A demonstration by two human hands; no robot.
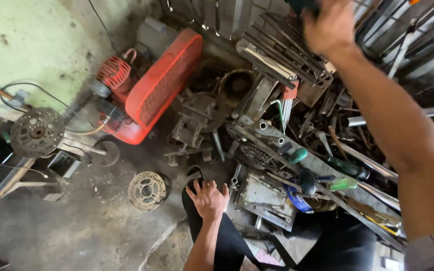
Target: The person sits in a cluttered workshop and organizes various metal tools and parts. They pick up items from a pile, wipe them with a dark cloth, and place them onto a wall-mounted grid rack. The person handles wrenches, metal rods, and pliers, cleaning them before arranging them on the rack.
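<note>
Your right hand [330, 25] reaches up to a dark object [302, 5] at the frame's top edge, above the rack of thin grey metal rods [287, 55]; whether it grips, you cannot tell. The rods look stiff, heavy and sharp-ended, so take one mid-length. Your left hand [208, 198] rests spread flat on your black-trousered knee [197, 221].

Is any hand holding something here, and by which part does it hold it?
The left hand holds nothing; it rests flat on the black-trousered knee. The raised right hand touches a dark object at the frame's top; grip unclear.

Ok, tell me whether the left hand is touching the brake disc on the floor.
Apart. The head view shows the left hand resting on the knee, with bare floor between it and the brake disc.
</note>
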